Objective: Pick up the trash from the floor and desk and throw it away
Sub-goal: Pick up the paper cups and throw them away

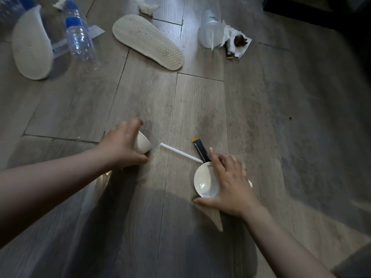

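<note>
our left hand (122, 146) clamps a paper cup (143, 143); our right hand (230, 182), nearer, wraps spread fingers round a clear cup (205, 183).

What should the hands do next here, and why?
Probably lift the paper cup off the floor with the left hand, whose fingers curl round it. The right hand grips the larger cup, with the straw and dark sachet at its rim, so the small cup could go into it.

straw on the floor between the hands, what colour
White straw, clearest in the head view.
</note>
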`<state>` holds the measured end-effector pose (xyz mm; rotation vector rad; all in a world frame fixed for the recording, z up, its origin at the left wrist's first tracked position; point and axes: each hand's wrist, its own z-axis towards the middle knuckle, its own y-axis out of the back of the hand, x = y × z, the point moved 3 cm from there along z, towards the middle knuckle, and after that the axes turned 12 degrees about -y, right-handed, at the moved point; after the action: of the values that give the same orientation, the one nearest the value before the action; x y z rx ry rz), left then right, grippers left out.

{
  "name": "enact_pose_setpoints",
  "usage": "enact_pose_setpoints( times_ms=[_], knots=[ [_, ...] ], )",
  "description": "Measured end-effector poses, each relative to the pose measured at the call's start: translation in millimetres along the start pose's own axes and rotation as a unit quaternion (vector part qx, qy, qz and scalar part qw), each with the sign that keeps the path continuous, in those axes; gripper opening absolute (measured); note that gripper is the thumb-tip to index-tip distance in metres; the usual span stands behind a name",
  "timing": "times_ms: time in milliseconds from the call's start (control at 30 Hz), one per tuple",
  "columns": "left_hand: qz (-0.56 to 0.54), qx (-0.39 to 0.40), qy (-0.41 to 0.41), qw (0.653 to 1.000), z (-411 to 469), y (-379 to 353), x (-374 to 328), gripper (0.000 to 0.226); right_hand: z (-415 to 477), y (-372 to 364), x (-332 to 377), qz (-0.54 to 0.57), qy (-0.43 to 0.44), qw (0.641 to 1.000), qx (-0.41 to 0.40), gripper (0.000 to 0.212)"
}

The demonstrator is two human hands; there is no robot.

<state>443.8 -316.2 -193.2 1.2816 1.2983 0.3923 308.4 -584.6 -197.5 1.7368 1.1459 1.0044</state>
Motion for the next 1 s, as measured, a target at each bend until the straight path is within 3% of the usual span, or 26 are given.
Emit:
enact_pose_setpoints(
  times_ms=[167,333,533,867,1000],
  knots=[
    [-0.01,0.005,-0.003,1.0,0,2,-1,0.096,3,-7,12,-0.022,0.001,0.999,-0.049,0.117],
    [-0.006,0.007,-0.004,1.0,1,3,-2,0.097,-3,-8,14,0.017,-0.037,0.997,-0.072,0.1],
    [-0.012,0.006,-0.006,1.0,1,2,-1,0.096,-6,-9,25,0.083,-0.023,0.993,-0.082,0.087],
    [-0.016,0.005,-0.002,1.0,-1,3,-1,0.095,-14,-10,28,0.178,-0.084,0.978,-0.074,0.083],
    [-0.012,0.005,-0.001,1.0,0,2,-1,0.094,-29,1,17,0.188,-0.083,0.973,-0.106,0.081]
  ],
)
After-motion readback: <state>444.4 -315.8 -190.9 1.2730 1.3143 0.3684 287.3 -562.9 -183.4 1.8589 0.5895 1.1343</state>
